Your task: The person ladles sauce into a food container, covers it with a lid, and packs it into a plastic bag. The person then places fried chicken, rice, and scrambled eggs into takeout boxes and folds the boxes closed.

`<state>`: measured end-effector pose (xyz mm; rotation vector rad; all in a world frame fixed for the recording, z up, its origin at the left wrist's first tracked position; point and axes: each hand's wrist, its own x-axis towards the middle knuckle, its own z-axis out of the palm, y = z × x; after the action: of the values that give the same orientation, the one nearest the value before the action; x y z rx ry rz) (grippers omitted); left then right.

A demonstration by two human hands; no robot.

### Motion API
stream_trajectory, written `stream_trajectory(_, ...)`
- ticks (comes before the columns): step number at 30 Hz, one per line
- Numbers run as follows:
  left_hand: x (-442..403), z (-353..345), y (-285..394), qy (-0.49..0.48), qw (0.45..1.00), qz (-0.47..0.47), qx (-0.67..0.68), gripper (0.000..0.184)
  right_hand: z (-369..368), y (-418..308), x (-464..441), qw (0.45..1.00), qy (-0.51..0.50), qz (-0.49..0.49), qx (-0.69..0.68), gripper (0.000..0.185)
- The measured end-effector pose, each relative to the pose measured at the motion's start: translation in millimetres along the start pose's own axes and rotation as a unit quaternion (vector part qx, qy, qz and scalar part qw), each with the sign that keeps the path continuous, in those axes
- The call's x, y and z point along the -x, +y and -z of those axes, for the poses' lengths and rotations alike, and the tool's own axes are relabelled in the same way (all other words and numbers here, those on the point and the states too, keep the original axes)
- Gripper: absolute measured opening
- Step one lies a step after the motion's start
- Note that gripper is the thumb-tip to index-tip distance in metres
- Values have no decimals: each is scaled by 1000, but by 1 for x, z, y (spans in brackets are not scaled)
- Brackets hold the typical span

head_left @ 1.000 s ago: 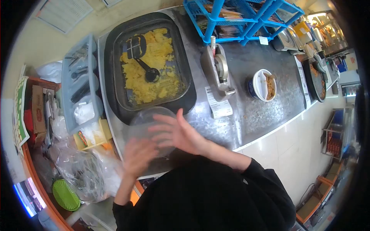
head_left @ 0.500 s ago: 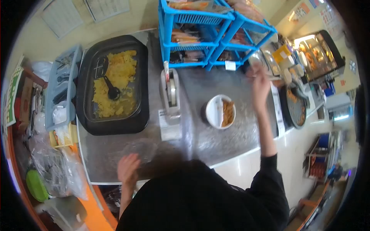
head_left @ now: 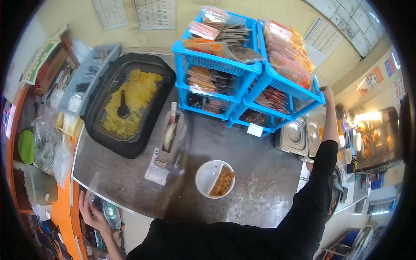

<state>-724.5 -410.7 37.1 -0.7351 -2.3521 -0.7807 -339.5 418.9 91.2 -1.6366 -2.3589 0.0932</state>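
Metal counter [head_left: 260, 173] bears the bowl [head_left: 207, 177], lower centre, untouched now that right hand [head_left: 328, 93] has moved to blue rack [head_left: 294, 92], upper right; left hand [head_left: 92, 215] meets clear plastic [head_left: 92, 186], lower left, both grips unclear.

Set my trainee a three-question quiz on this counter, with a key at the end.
1. In view, brown food lies in which part of the divided white bowl? A) left; B) right; C) both
2. True or false: the right hand is beside the blue racks, while the left hand is lower in view.
3. Fill in: the ____, with its white roll, stands between the black pan and the bowl.

Key: 1. B; 2. True; 3. tape dispenser.
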Motion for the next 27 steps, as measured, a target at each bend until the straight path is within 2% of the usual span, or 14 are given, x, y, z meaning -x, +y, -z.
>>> stream_trajectory(1, -3, -5, 6, 16, 998, 28, 47, 19, 14, -7, 5, 999, 15, -7, -35, 25)
stream_trajectory(5, -18, -19, 10, 9, 999, -25, 44, 16, 34, 19, -4, 988, 131, -27, -75, 22)
stream_trajectory(8, -26, -24, 18, -2, 996, -85, 27, 17, 36, 24, 13, 961, 114, -11, -252, 22)
stream_trajectory(11, -26, -24, 22, -2, 996, -71, 59, 17, 24, -1, 25, 992, -91, -81, -36, 24)
stream_trajectory(14, -24, -27, 23, 5, 996, -51, 68, 17, -11, 2, 24, 995, 20, 26, 92, 25)
stream_trajectory(16, -23, -24, 23, 5, 996, -55, 66, 17, -11, -8, 28, 993, 72, 14, 94, 25)
stream_trajectory(18, -21, -20, 15, 1, 997, -63, 53, 17, 12, -16, 41, 992, 91, -89, 19, 23)
stream_trajectory(20, -18, -22, 8, 19, 996, -54, 70, 17, 33, -17, 70, 968, 250, -5, -21, 22)
stream_trajectory(21, -18, -23, 8, 19, 996, -46, 73, 17, 50, -46, 105, 950, 292, -16, -114, 22)
stream_trajectory(22, -18, -25, 12, 21, 996, -37, 79, 17, 55, -45, 127, 903, 367, 109, -196, 24)
stream_trajectory(23, -18, -29, 15, 27, 996, -34, 79, 18, 73, -90, 172, 883, 379, 103, -256, 23)
stream_trajectory(24, -17, -33, 15, 30, 994, -22, 101, 18, 79, -130, 217, 857, 364, 61, -359, 23)
stream_trajectory(25, -16, -38, 19, 23, 993, -15, 116, 17, 84, -160, 249, 893, 316, 116, -300, 21)
stream_trajectory(27, -20, -45, 30, 12, 989, -21, 143, 17, 55, -204, 296, 855, 137, 243, -438, 14)
